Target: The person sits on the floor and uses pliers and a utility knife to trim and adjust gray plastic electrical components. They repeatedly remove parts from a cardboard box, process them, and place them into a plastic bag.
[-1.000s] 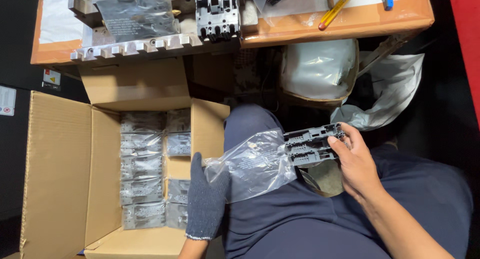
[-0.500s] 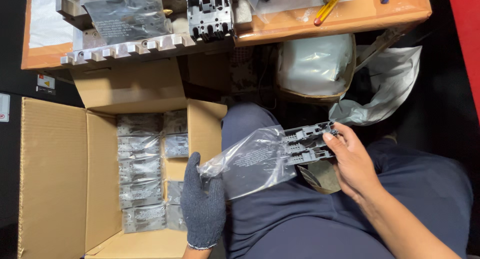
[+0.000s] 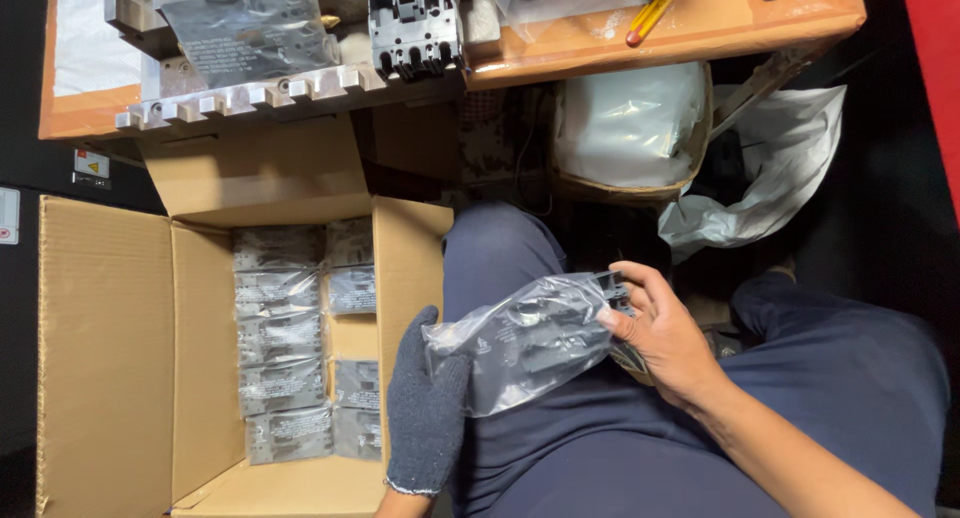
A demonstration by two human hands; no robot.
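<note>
My left hand, in a dark grey knit glove, grips the left end of a clear plastic bag over my lap. My bare right hand holds a black plastic part at the bag's right end; most of the part lies inside the bag and only its tip shows by my fingers. Both hands hover above my dark blue trousers, just right of an open cardboard box.
The box holds several bagged parts in rows. Above is an orange-topped workbench with a metal fixture, a black part and a bagged item. A bag-lined basket and loose white bag sit under it.
The black part has slid from outside the bag's mouth to mostly inside it. My left hand shifted right and closed on the bag's end; my right hand moved left.
</note>
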